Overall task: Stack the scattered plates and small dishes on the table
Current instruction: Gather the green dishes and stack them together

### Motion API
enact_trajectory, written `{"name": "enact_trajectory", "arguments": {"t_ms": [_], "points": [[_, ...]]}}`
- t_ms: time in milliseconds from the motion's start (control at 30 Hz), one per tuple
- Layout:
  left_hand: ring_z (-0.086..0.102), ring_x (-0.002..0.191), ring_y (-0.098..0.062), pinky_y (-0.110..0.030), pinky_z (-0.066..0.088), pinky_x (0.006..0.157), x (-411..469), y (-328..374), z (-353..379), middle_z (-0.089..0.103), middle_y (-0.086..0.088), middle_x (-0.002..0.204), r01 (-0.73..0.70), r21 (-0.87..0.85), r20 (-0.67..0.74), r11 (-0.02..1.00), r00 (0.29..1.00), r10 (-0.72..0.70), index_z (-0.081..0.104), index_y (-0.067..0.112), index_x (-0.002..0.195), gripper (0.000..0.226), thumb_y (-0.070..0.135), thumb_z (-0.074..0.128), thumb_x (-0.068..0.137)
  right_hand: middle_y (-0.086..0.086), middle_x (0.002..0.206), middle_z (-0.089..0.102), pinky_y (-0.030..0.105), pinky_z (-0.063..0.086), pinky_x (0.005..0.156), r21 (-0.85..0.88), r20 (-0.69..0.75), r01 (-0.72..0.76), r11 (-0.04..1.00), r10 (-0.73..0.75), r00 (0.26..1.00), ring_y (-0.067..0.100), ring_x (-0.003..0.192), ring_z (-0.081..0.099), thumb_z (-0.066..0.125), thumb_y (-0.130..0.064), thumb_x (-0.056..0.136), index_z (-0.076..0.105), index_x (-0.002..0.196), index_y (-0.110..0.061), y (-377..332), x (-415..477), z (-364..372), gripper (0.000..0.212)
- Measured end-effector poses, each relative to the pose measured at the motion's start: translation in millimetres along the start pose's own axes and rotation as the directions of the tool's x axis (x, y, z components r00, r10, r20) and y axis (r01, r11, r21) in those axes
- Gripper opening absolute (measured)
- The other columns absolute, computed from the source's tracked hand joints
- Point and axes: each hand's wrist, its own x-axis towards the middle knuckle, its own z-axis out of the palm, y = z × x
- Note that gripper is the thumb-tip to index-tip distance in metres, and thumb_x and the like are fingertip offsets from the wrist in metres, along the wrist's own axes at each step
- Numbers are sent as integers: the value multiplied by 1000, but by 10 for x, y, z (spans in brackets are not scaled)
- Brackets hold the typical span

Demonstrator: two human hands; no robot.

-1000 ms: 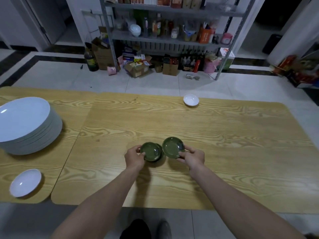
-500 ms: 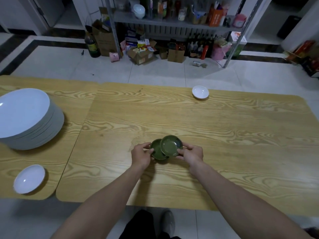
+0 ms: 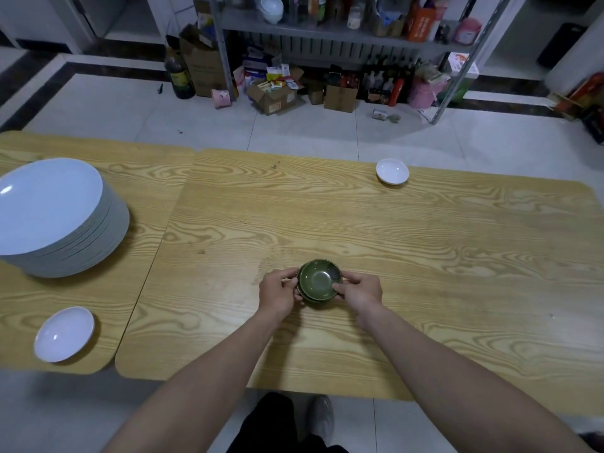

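sitting near the front middle of the light wooden table point(image 3: 425, 256), a small round dark green glazed dish point(image 3: 320, 280) is nested in a second green dish point(image 3: 310, 298) of the same kind, of which only a thin rim shows at the left and front. both dishes are upright, with the hollow side facing up. they are round, so no long axis can be told. the upper one sits a little off centre, toward the far right of the lower one.

the left hand point(image 3: 277, 294) has its fingers and thumb curled, pinching the left rim of the second green dish. the right hand point(image 3: 361, 291) is curled also, pinching the right rim of the upper dish. whether the pair rests on the table or is lifted slightly, i cannot tell.

on the neighbouring wooden table point(image 3: 157, 191) at the left stands a tall stack of large white plates point(image 3: 49, 207). near its front edge lies a small white round dish point(image 3: 63, 333). another small white dish point(image 3: 392, 171) lies at the far edge of the main table, to the right, well apart from the hands. behind the tables a grey metal shelf point(image 3: 327, 31) stands on the tiled floor.
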Motion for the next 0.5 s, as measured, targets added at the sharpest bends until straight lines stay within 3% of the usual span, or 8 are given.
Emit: {"name": "enact_trajectory", "arguments": {"t_ms": [100,233,333,400,467,500], "points": [[59,58,-18,-43,61,71,-7,11,-10,66,-20,92,26,-38,10,999,1000,-26,65,2,123,29,-4,51,97,15,105,72,20,58,65,-38,-11,0,999,0,1000,19,83,70,74,10,80,69,119,-4,36,22,32,41],[58,57,-16,-21,56,57,-25,57,-55,66,-14,87,17,-11,19,1000,1000,-17,65,2,122,30,-5,52,97,12,100,74,24,60,73,-96,-33,15,995,-19,999,16,78,69,77,8,78,72,115,-7,52,36,66,40],[60,60,-15,-19,56,59,-52,110,-95,68,-12,94,10,12,30,1000,1000,-10,65,3,123,29,-3,53,97,7,94,73,33,58,89,-157,-42,32,987,-39,998,18,86,69,80,4,76,70,119,-7,42,11,65,45],[66,80,-19,-25,58,77,-65,140,-133,67,-10,112,-41,95,9,995,999,40,66,6,123,29,0,54,97,5,97,70,27,51,96,-209,-47,72,975,-83,995,17,91,66,80,-1,78,67,123,-6,9,-27,36,46],[63,108,-24,-34,49,98,-85,170,-208,64,-8,124,-121,254,-5,959,992,127,67,9,123,27,8,54,99,7,112,69,19,43,94,-345,-28,156,926,-177,984,17,99,63,77,-9,84,65,127,-7,-53,-113,1,45],[60,114,-25,-34,45,102,-101,193,-257,62,-8,127,-161,326,2,932,986,169,67,10,124,28,13,54,100,8,119,68,21,42,94,-431,3,220,875,-243,970,18,106,62,75,-14,86,64,129,-8,-87,-163,-15,44]]}}
